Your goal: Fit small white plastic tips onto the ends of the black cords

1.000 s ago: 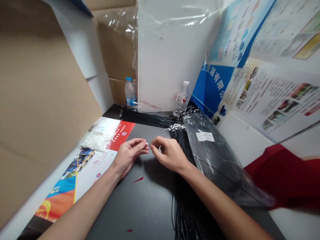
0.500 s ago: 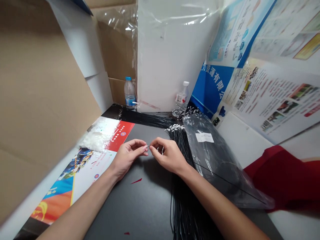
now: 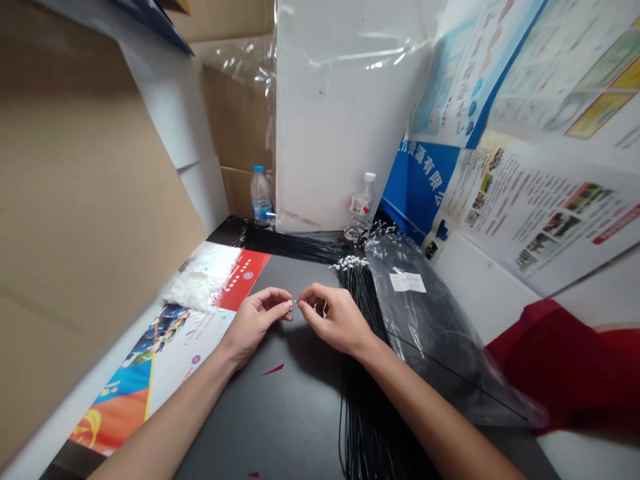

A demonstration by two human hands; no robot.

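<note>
My left hand (image 3: 261, 323) is closed in a pinch at the middle of the table, its thumb and forefinger on a tiny white piece, mostly hidden by the fingertips. Facing it, my right hand (image 3: 334, 316) pinches a thin black wire, whose end (image 3: 295, 302) shows in the narrow gap between both hands. Under my right wrist lies a thick bundle of black wires (image 3: 356, 288) with white tips at its far end. A single dark strand (image 3: 457, 367) crosses the plastic bag beyond my right forearm.
On the left, small white pieces (image 3: 203, 277) lie in clear plastic on printed sheets (image 3: 187, 353). More black wires (image 3: 300, 247) lie behind, near two bottles (image 3: 261, 197). To the right are a clear bag (image 3: 425, 320) and red cloth (image 3: 565, 367). Cardboard (image 3: 90, 200) rises on the left.
The view has shifted slightly, so the scene sits a little lower. My fingertips stay close together, with a bit more of the wire end showing between them.
</note>
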